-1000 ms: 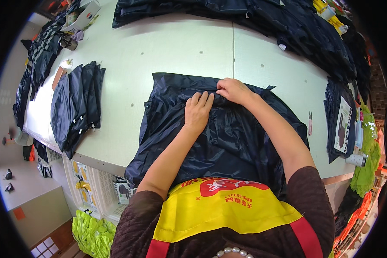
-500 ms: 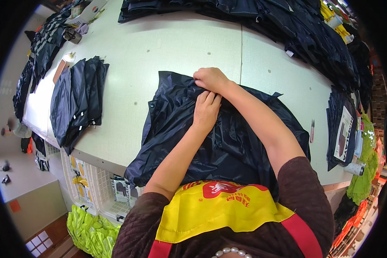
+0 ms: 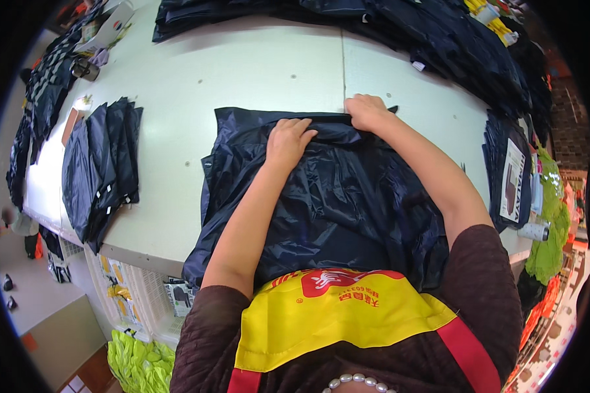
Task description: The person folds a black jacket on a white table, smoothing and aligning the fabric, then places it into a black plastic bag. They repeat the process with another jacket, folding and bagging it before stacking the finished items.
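Observation:
A shiny dark navy garment [image 3: 328,196] of thin fabric lies spread and wrinkled in front of me, hanging over the near table edge against my apron. Its far edge runs in a fairly straight fold. My right hand [image 3: 368,112] pinches that edge near its right end, fingers curled round the cloth. On the left part of the same edge rests my left hand [image 3: 287,141], pressed on the fabric with its thumb apart from the fingers. The cloth under both palms is hidden.
A stack of folded dark garments [image 3: 103,167] lies on the left of the pale table [image 3: 255,72]. A long dark pile [image 3: 373,33] crosses the far side. On the right are dark garments with a printed card [image 3: 512,183] and a small cup [image 3: 533,230]. White baskets [image 3: 152,288] stand below left.
My hands, close together before, have moved apart: the right one to the right along the far edge, the left one slightly left. The bunched fabric between them is now pulled straighter.

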`<state>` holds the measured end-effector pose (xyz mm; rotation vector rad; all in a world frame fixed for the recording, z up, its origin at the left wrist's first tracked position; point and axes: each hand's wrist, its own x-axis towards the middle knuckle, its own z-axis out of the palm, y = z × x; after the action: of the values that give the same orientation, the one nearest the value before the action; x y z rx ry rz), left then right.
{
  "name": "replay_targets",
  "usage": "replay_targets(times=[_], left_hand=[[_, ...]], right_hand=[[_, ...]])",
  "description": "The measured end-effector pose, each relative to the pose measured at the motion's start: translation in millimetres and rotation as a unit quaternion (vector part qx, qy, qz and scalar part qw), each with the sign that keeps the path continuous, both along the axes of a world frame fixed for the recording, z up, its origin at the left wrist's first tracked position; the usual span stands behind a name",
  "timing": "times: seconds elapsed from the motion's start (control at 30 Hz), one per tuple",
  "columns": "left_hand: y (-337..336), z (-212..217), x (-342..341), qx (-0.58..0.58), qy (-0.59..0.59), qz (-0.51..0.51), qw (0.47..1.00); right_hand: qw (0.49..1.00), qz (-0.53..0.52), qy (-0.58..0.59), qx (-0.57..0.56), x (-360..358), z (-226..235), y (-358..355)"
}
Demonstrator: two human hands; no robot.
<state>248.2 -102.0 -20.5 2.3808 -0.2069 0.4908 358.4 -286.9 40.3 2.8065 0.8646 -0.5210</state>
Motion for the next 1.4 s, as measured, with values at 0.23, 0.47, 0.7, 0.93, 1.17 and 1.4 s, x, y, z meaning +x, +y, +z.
replay_targets(times=[0.23, 0.47, 0.7, 0.93, 1.17, 1.4], left_hand=[[-26.7, 9.1, 18.2, 0.037, 0.046, 0.089, 0.994], [-76.6, -6.8, 11.3, -0.114, -0.104, -0.15, 0.977], [-99.2, 25.4, 24.4, 0.119, 0.083, -0.091, 0.985], [-111.6, 4.9, 38.3, -0.02, 0.087, -0.052, 0.995], [-125.4, 11.1, 34.1, -0.005, 0.124, -0.006, 0.992], [-148.4, 19.1, 29.5, 0.013, 0.079, 0.034, 0.996]], right_hand=[[0.975, -0.101, -0.027, 0.194, -20.9, 2.8, -43.4], [0.964, -0.149, 0.014, 0.222, -21.9, -3.1, -46.6], [0.957, -0.116, 0.068, 0.259, -4.1, 13.0, -42.8], [0.945, -0.146, 0.12, 0.268, 4.5, -3.8, -92.4], [0.96, 0.049, -0.131, 0.241, -29.9, -25.1, -112.0], [0.894, 0.037, -0.109, 0.432, -27.2, -39.9, -120.4]])
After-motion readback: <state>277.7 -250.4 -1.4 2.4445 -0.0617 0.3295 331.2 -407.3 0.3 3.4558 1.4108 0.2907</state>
